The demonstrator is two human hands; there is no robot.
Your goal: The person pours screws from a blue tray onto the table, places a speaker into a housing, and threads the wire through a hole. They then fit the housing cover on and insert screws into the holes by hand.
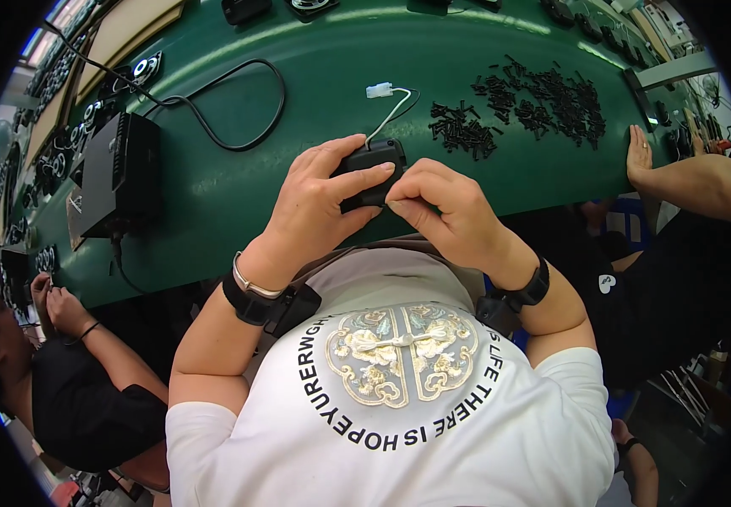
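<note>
Left hand (313, 188) holds one black casing (380, 153), right hand (454, 203) alongside, one connector (379, 90) beyond.

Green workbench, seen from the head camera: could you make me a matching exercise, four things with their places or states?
1. Black screws
2. White connector
3. Black box
4. Left hand

A. Gripping a small black housing
B. On the left side of the green workbench
C. In loose piles
D. At the end of thin wires

Pairs: 1-C, 2-D, 3-B, 4-A

Pale glare across green tabletop (323, 76)
</note>
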